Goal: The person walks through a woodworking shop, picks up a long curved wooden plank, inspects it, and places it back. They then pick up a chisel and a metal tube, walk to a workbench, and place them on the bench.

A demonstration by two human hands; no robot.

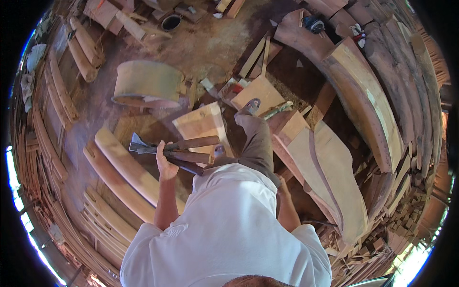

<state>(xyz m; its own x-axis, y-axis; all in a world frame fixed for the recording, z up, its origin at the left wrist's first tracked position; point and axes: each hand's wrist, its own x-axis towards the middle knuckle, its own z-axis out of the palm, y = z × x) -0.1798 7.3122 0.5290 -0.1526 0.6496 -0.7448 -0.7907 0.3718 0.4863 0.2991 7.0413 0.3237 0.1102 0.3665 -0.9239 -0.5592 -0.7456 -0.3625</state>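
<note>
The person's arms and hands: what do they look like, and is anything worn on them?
Both forearms are bare. A white short-sleeved shirt covers the upper arms, its sleeves ending near the elbows. The left hand wears no glove, and no watch or band shows on that wrist. The right hand is mostly hidden behind the body, so little can be told about it.

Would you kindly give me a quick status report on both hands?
Left hand gripping wooden-handled hatchets. Right hand down at side, mostly hidden. Pale wooden block ahead, by the feet.

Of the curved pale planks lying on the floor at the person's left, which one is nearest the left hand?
The broad pale curved plank just below the left hand, which grips wooden-handled tools; the thinner curved slats lie farther out.
</note>
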